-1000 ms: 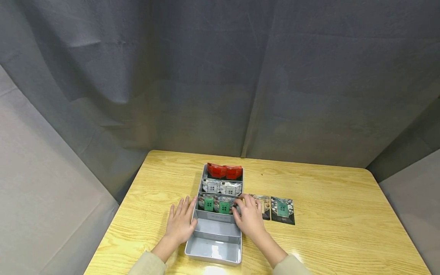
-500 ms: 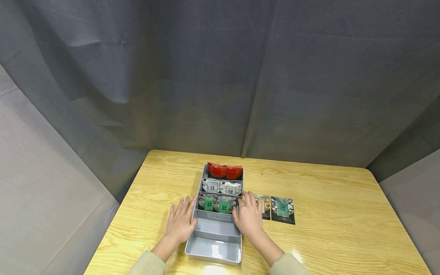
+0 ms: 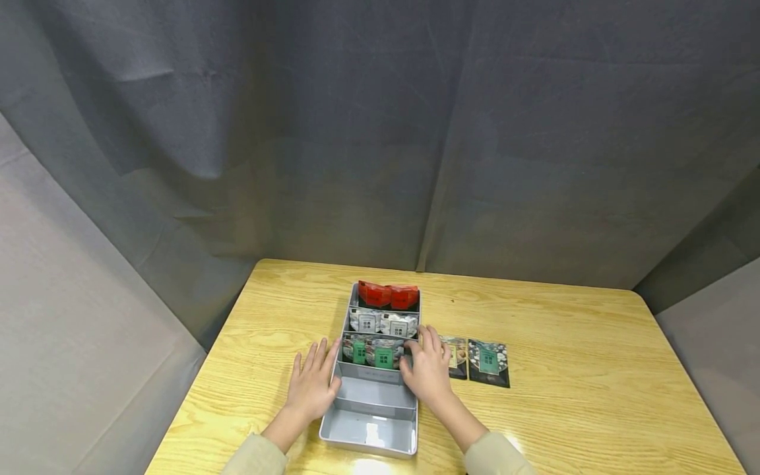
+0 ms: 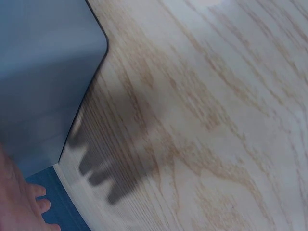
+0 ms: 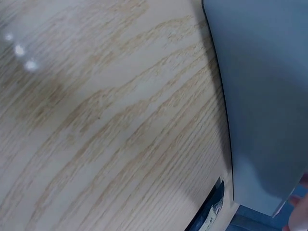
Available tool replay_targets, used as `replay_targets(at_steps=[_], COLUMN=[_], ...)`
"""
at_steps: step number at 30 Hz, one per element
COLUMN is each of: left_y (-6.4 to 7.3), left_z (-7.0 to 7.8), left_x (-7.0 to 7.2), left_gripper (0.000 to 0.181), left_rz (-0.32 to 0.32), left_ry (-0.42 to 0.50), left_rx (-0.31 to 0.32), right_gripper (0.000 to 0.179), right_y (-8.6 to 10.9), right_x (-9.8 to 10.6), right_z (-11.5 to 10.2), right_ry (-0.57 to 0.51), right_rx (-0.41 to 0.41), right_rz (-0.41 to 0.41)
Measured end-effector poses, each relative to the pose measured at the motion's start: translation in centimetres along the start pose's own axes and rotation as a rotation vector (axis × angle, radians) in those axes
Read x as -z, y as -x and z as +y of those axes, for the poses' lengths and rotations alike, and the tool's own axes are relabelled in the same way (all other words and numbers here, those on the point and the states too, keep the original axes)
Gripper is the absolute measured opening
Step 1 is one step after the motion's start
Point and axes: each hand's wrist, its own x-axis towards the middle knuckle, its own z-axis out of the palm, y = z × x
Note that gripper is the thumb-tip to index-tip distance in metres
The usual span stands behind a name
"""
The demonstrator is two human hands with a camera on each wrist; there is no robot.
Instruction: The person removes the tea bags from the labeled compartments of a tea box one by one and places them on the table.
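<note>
A grey divided box (image 3: 368, 432) stands lengthwise on the table. Its third compartment from the back holds two green-labelled packets, a left one (image 3: 356, 351) and a right one (image 3: 384, 356). My left hand (image 3: 312, 388) lies along the box's left side with fingers straight and spread. On the other side, my right hand (image 3: 430, 371) reaches over the right rim, its thumb and index finger at the right green packet's edge. The left wrist view shows the box wall (image 4: 43, 86) beside my left fingers (image 4: 36, 204); in the right wrist view, only fingertips (image 5: 299, 211) show past the wall.
White packets (image 3: 365, 322) and red packets (image 3: 374, 295) stand in the two back compartments. Right of the box, a yellow-labelled packet (image 3: 456, 357) and a dark green-labelled packet (image 3: 489, 363) lie flat on the wooden table (image 3: 582, 369). A grey curtain (image 3: 356, 165) hangs behind.
The right green packet has slid slightly left and now overlaps the left one more. My right hand has shifted a little up and left; my left hand has stayed put.
</note>
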Motion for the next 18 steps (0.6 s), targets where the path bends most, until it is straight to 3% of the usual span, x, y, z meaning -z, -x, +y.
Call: replay_targets(at_steps=[7, 18], left_y=[0.1, 0.1], left_z=[0.1, 0.1], left_x=[0.0, 0.1], left_gripper=[0.068, 0.067], left_rz=[-0.004, 0.001], left_ry=[0.002, 0.005], left_rx=[0.006, 0.009], right_gripper=[0.014, 0.016], right_y=[-0.5, -1.3], right_x=[-0.4, -0.8], right_z=[-0.1, -0.9], right_ry=[-0.114, -0.088], right_rx=[0.089, 0.128], right_rz=[0.026, -0.023])
